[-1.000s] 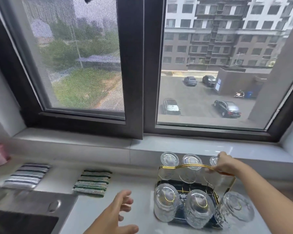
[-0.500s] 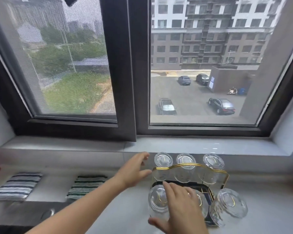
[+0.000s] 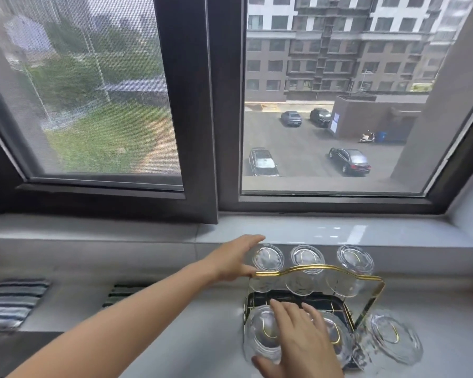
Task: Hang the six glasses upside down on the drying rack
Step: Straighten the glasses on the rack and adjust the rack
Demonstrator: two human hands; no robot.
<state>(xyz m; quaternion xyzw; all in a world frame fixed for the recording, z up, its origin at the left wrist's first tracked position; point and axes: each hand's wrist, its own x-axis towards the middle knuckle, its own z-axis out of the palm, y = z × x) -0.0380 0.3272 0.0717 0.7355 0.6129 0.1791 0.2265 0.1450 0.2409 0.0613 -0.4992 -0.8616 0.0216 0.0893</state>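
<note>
Head view, looking down at a pale counter (image 3: 175,347) under a big dark-framed window (image 3: 213,132). Drying rack (image 3: 318,270), gold wire w/ a dark tray at its base, stands on the counter just below the sill (image 3: 339,233). All six glasses hang on it upside down, bases up: back row has the back-left glass (image 3: 268,258), back-middle glass (image 3: 307,258) and back-right glass (image 3: 355,260); front row has the front-left glass (image 3: 262,331), front-middle glass (image 3: 336,334) and front-right glass (image 3: 393,339), the last tilting outward to the right. Left hand (image 3: 234,260) comes in from the lower left across the counter, fingers stretched out and loosely spread, not closed on anything; its thumb side sits at the left end of the rack's gold top bar, right beside the back-left glass, probably touching the bar, but motion blur makes contact hard to confirm. Right hand (image 3: 301,339) rises from the bottom edge, palm down, fingers splayed wide, lying over the front row btwn the front-left and front-middle glasses; it grips nothing that shows. Two striped cloths lie on the counter to the left: striped cloth (image 3: 11,301) near the frame edge, and a darker green-striped cloth (image 3: 123,293) partly hidden behind the left forearm.
</note>
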